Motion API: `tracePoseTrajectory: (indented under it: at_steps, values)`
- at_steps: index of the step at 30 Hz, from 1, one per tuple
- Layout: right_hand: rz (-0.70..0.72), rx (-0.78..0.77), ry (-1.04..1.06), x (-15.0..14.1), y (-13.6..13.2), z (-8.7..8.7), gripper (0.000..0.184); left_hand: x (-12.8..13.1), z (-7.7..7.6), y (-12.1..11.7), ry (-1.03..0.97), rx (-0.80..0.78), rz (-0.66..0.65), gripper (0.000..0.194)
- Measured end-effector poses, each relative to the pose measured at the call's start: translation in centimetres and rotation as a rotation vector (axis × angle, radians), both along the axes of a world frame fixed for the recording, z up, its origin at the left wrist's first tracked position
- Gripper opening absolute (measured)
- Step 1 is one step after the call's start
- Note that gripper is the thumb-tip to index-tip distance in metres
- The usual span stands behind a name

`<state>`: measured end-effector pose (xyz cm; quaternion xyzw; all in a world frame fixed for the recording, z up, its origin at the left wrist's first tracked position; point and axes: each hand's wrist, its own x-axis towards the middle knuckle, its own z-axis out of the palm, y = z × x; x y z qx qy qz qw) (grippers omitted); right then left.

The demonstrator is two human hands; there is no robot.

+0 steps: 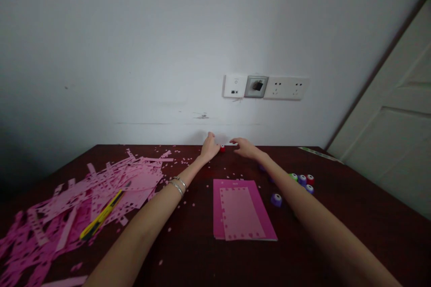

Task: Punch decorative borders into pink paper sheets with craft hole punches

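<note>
At the back of the table, by the wall, stands a small red craft punch [222, 148] with a white top. My left hand [209, 147], with bracelets on its wrist, is just left of it, fingers apart; whether the thumb touches the punch I cannot tell. To the punch's right, my right hand [245, 148] is held open and apart from it, fingers pointing left. Between my forearms lies a stack of magenta paper [259, 204], topped by a light pink sheet [240, 213] with shapes punched along its edges.
Cut pink strips [84, 193] and scraps cover the left side, with a yellow utility knife [103, 215] on them. Right of the paper is a purple punch [276, 200]; beyond my right forearm are several more, including a red one [310, 180]. Wall sockets [286, 88] sit behind.
</note>
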<state>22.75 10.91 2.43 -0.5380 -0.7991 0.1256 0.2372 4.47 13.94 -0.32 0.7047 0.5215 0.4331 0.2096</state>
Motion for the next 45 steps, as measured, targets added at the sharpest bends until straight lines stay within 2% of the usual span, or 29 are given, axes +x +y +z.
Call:
tracePoseTrajectory:
  at_steps: [2, 4, 5, 7, 9, 11, 14, 16, 18, 21, 23, 25, 27, 29, 31, 34, 36, 38, 41, 43, 45]
  values:
    - [-0.009, -0.058, -0.057, 3.1, -1.7, 1.6, 0.025, 1.1, 0.8, -1.0, -0.002, 0.129, -0.119, 0.027]
    - [-0.046, -0.144, -0.125, 6.2, -3.4, 2.8, 0.016, 2.9, 1.3, -1.9, 0.052, 0.186, -0.334, 0.017]
    - [-0.074, -0.241, -0.203, 7.5, -4.3, 3.2, 0.016, 4.1, 1.3, -2.4, 0.11, 0.181, -0.441, 0.017]
    - [-0.112, -0.305, -0.279, 9.6, -5.9, 3.6, 0.019, 6.5, 1.0, -3.2, 0.254, 0.129, -0.601, 0.028]
    - [-0.147, -0.309, -0.326, 10.7, -7.1, 3.4, 0.021, 8.8, 0.3, -3.9, 0.351, 0.079, -0.654, 0.044]
    - [-0.158, -0.311, -0.36, 11.0, -7.9, 2.8, 0.021, 10.8, -0.6, -4.3, 0.395, 0.07, -0.67, 0.051]
    - [-0.139, -0.306, -0.387, 10.9, -8.2, 1.8, 0.019, 12.6, -1.8, -4.4, 0.413, 0.044, -0.664, 0.036]
    - [-0.126, -0.269, -0.374, 10.8, -8.0, 1.3, 0.016, 12.9, -2.1, -4.3, 0.377, -0.009, -0.634, 0.024]
    - [-0.125, -0.253, -0.35, 10.8, -7.8, 1.1, 0.013, 12.4, -1.9, -4.2, 0.24, -0.111, -0.648, 0.021]
    - [-0.108, -0.312, -0.175, 10.8, -7.7, 1.0, 0.017, 10.4, -0.7, -4.1, -0.2, -0.419, -0.773, 0.019]
    - [-0.053, -0.375, 0.133, 10.6, -7.8, 1.2, 0.029, 8.6, 0.2, -4.2, -0.543, -0.674, -0.86, 0.017]
    - [0.035, -0.433, 0.495, 10.1, -8.1, 1.3, 0.039, 6.6, 0.9, -4.3, -0.795, -0.841, -0.912, 0.014]
    - [0.126, -0.487, 0.764, 9.2, -8.3, 1.4, 0.044, 4.8, 1.3, -4.5, -0.921, -0.908, -0.93, 0.013]
    - [0.183, -0.542, 0.895, 8.1, -8.2, 1.4, 0.046, 3.4, 1.4, -4.7, -0.938, -0.923, -0.938, 0.013]
    - [0.2, -0.578, 0.929, 7.0, -7.9, 1.4, 0.047, 2.3, 1.4, -4.8, -0.892, -0.903, -0.942, 0.014]
    - [0.18, -0.597, 0.911, 5.9, -7.0, 1.2, 0.044, 0.8, 1.4, -4.4, -0.749, -0.787, -0.91, 0.017]
    - [0.171, -0.603, 0.892, 5.6, -6.1, 0.8, 0.043, -0.6, 1.5, -3.7, -0.548, -0.652, -0.828, 0.021]
    - [0.125, -0.579, 0.846, 5.6, -4.7, 0.1, 0.044, -2.5, 1.5, -2.7, -0.284, -0.481, -0.686, 0.025]
    - [-0.077, -0.439, 0.613, 5.7, -2.3, -1.4, 0.049, -5.2, 1.0, -1.1, 0.071, -0.266, -0.453, 0.024]
    - [-0.142, -0.295, 0.365, 5.5, -0.8, -2.3, 0.053, -6.2, 0.6, -0.3, 0.262, -0.189, -0.342, 0.021]
    - [-0.17, -0.14, 0.141, 4.8, 0.5, -3.0, 0.052, -6.3, 0.0, 0.3, 0.376, -0.152, -0.284, 0.02]
